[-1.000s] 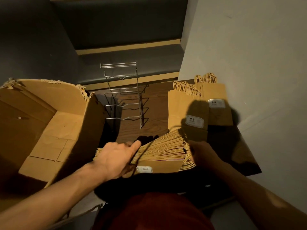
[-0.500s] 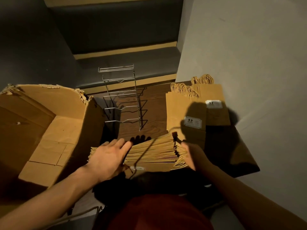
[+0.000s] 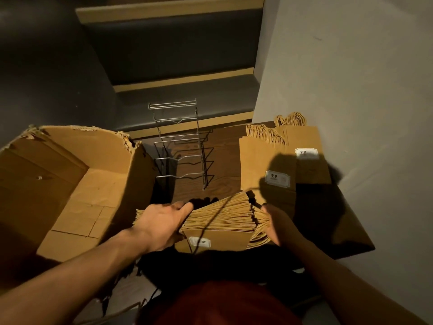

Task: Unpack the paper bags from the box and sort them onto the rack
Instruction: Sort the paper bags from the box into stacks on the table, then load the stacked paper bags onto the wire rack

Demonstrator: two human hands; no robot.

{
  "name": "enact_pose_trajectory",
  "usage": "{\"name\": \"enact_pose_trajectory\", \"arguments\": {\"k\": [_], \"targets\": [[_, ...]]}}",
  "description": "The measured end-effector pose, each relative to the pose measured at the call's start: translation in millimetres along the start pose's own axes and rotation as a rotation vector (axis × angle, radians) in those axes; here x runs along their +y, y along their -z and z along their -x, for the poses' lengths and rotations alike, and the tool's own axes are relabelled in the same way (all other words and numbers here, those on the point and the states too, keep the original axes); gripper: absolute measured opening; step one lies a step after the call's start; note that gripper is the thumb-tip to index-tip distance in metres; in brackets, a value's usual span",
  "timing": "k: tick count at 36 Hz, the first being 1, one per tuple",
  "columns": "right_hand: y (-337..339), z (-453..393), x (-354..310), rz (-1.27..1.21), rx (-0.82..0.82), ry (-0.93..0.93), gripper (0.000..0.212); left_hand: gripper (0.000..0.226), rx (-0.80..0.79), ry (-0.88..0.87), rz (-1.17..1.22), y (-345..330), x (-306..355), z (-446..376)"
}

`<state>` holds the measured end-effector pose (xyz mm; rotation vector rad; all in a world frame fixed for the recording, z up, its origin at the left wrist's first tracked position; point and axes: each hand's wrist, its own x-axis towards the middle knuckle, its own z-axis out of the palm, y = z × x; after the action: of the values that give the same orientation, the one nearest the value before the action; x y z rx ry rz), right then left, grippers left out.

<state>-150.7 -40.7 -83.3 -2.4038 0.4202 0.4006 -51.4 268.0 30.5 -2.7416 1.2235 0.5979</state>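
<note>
A thick stack of flat brown paper bags (image 3: 222, 216) stands on edge in front of me, white label facing me. My left hand (image 3: 161, 221) grips the stack's left side, fingers over its top edge. My right hand (image 3: 278, 224) holds the right end, where the twisted handles stick out. A thin cord runs across the stack. The open cardboard box (image 3: 70, 184) with torn flaps stands at the left and shows no bags inside. The wire rack (image 3: 180, 146) stands on the wooden surface beyond the stack, its tiers bare.
Two piles of labelled paper bags (image 3: 264, 160) (image 3: 307, 158) lie flat at the right of the rack, handles pointing away. A pale wall (image 3: 351, 78) rises at the right. A dark padded bench (image 3: 178, 97) runs behind the rack.
Both hands stay on the stack, which has shifted slightly. My left hand's fingers now curl further over the top edge. The camera has tilted a little.
</note>
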Motion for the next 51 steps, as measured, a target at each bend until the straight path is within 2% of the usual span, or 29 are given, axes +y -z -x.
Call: {"name": "enact_pose_trajectory", "arguments": {"k": [2,4,7,10,12,13,15,16,18,20,24,29,30,33,34,37,40,42,44,45,47,51], "targets": [[10,-1,-5,-0.085,0.067,0.031,0.025,0.050,0.022,0.009,0.027,-1,0,4],[16,-2,-5,-0.221,0.146,0.027,0.029,0.047,0.053,0.026,0.065,3,-1,8],[26,11,-7,-0.686,0.188,0.001,0.045,0.046,0.079,0.074,0.154,10,-5,11],[25,28,-4,-1.240,0.028,0.036,0.082,0.051,0.124,0.165,0.264,16,-7,12],[13,40,-2,-1.428,-0.145,-0.025,0.093,0.054,0.163,0.236,0.362,19,-10,13],[5,47,-3,-1.450,-0.230,-0.080,0.107,0.055,0.174,0.268,0.438,19,-12,13],[-15,54,-12,-1.337,-0.367,-0.125,0.126,0.058,0.183,0.308,0.636,19,-14,14],[-23,54,-18,-1.264,-0.405,-0.113,0.127,0.059,0.189,0.317,0.729,18,-14,14],[-34,49,-36,-1.213,-0.445,-0.139,0.113,0.058,0.218,0.317,0.857,19,-10,13],[-35,42,-55,-1.315,-0.509,-0.078,0.096,0.056,0.245,0.308,0.942,23,-3,10],[-21,27,-75,-1.412,-0.381,-0.070,0.077,0.057,0.284,0.272,1.038,34,2,6],[15,9,-96,-1.210,-0.313,-0.119,0.092,0.060,0.352,0.229,1.139,53,-13,-2],[26,5,-104,-1.175,-0.237,-0.094,0.085,0.060,0.374,0.231,1.179,54,-17,-7],[57,-12,-114,-0.940,-0.097,0.018,0.039,0.058,0.447,0.226,1.293,58,-21,-19],[67,-17,-114,-0.857,-0.100,0.043,0.036,0.058,0.470,0.224,1.322,57,-24,-24],[84,-27,-118,-0.687,-0.219,0.122,0.043,0.059,0.534,0.220,1.396,53,-35,-33],[92,-38,-135,-0.410,-0.190,0.280,0.054,0.063,0.584,0.237,1.460,49,-53,-40],[92,-51,-148,-0.357,-0.140,0.376,0.061,0.064,0.619,0.246,1.494,45,-67,-42],[95,-66,-160,-0.326,-0.112,0.427,0.055,0.063,0.654,0.250,1.510,48,-78,-43],[96,-75,-166,-0.315,-0.144,0.440,0.047,0.061,0.674,0.249,1.513,51,-83,-44],[101,-90,-182,-0.323,-0.201,0.469,0.047,0.059,0.708,0.248,1.530,56,-96,-48],[114,-121,-215,-0.314,-0.141,0.541,0.081,0.071,0.726,0.276,1.506,59,-135,-54]]}}
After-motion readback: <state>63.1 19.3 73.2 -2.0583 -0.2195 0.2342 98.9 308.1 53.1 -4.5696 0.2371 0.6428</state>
